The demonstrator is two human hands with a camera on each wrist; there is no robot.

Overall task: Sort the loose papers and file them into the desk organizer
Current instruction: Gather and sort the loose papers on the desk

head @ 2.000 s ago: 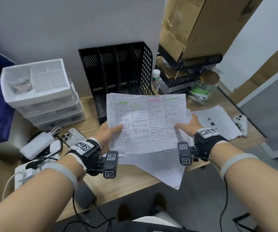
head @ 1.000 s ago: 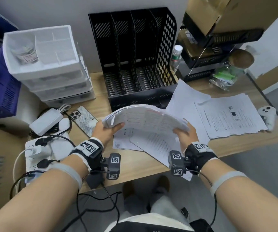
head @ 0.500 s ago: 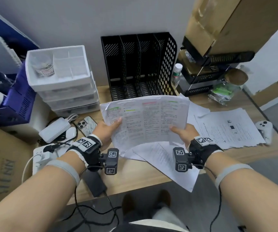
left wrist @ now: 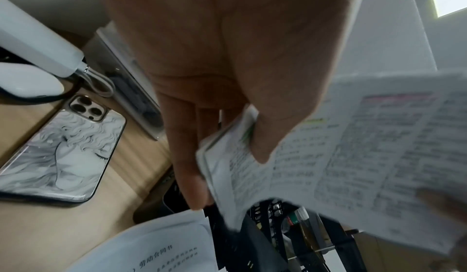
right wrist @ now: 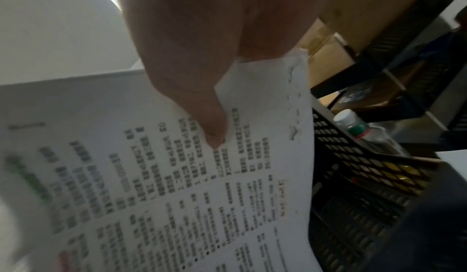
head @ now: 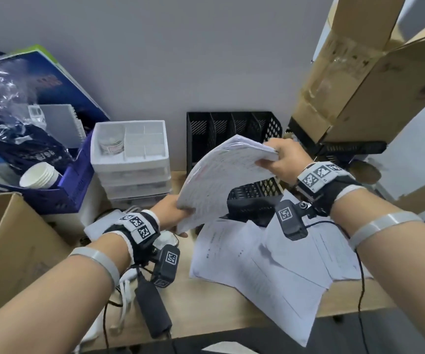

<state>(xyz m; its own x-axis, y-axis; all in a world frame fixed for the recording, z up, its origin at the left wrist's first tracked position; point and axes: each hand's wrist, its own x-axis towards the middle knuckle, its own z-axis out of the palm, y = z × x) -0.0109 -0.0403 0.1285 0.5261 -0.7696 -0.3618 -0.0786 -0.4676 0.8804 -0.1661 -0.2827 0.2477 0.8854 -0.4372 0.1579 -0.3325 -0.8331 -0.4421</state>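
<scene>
A stack of printed papers (head: 216,177) (left wrist: 341,156) (right wrist: 177,186) is held tilted in the air in front of the black desk organizer (head: 232,129) (right wrist: 353,176). My left hand (head: 173,213) (left wrist: 227,146) pinches its lower left corner, thumb on top and fingers beneath. My right hand (head: 280,159) (right wrist: 212,116) grips its upper right corner, raised higher than the left. More loose sheets (head: 270,264) (left wrist: 151,242) lie spread on the wooden desk (head: 206,315) below the stack. The organizer's slots look empty where visible; the stack hides its lower part.
White drawer unit (head: 129,159) stands left of the organizer. Blue crate (head: 60,185) with cups and bags, and a cardboard box (head: 9,238), sit at left. A phone (left wrist: 58,152), a white power bank (left wrist: 38,42) and cables lie by my left hand. Cardboard boxes (head: 372,72) on black trays at right.
The stack went from level and face-up to tilted, my right hand lifting its corner up toward the organizer while my left stays low. My view swung left and up.
</scene>
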